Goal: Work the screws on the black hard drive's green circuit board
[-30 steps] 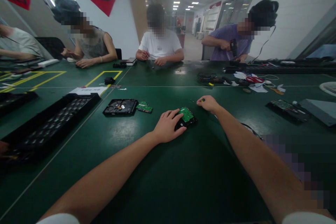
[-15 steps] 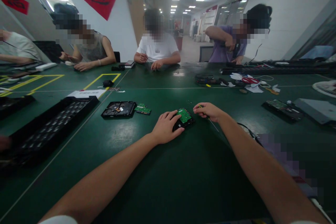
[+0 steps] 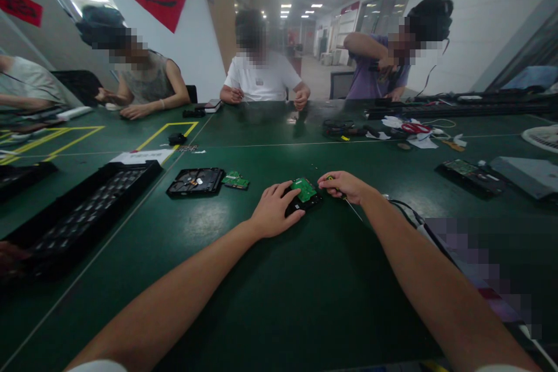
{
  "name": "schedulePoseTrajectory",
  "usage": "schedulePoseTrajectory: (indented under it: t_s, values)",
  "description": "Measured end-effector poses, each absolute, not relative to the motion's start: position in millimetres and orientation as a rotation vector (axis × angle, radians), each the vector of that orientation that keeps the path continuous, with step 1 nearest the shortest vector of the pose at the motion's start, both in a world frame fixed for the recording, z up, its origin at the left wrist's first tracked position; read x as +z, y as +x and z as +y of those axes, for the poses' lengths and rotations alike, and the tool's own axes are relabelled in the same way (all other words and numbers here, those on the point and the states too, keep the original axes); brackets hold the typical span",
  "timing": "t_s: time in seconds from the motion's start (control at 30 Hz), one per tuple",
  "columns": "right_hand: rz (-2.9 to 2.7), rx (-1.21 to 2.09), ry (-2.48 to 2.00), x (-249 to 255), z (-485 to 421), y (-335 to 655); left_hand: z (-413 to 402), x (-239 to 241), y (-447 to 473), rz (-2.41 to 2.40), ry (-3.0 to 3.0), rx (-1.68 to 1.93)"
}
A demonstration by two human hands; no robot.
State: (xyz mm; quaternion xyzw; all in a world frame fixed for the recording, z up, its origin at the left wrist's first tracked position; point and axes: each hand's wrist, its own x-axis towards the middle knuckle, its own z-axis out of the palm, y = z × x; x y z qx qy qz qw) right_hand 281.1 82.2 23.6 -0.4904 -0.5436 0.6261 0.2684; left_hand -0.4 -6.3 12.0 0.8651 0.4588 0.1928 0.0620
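A black hard drive (image 3: 310, 202) with a green circuit board lies on the table, board side up. My left hand (image 3: 274, 209) grips it from the left, fingers over the top and thumb along the near edge; part of the drive is hidden beneath them. Just to the right, my right hand (image 3: 346, 186) is closed around a screwdriver (image 3: 354, 210) with a yellow and black handle. Its thin shaft points down and back towards me, away from the drive. Tiny specks (image 3: 314, 167), perhaps screws, lie beyond the drive.
Left of the drive are a second hard drive (image 3: 195, 182) and a loose green circuit board (image 3: 236, 180). A long black tray (image 3: 93, 209) stands farther left. On the right lie another drive-like unit (image 3: 469, 178), a grey box (image 3: 527, 177) and cables (image 3: 403, 209). Several people sit around the table.
My right hand has moved slightly left, nearer the drive, with the screwdriver still in it. My left hand stays on the drive. Across the table, one person's hand has moved aside.
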Motion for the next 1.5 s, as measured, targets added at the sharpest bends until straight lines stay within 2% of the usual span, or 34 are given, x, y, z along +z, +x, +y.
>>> schedulePoseTrajectory:
  t_s: [0.63,1.1,1.5]
  values:
    - [-1.645,1.602,-1.297,22,73,271,-7,6,0,1.505,2.562,0.654]
    - [-1.658,1.674,-1.207,24,67,272,12,8,-23,1.206,2.608,0.569]
    - [-1.761,1.593,-1.259,30,61,262,6,8,-17,1.257,2.691,0.552]
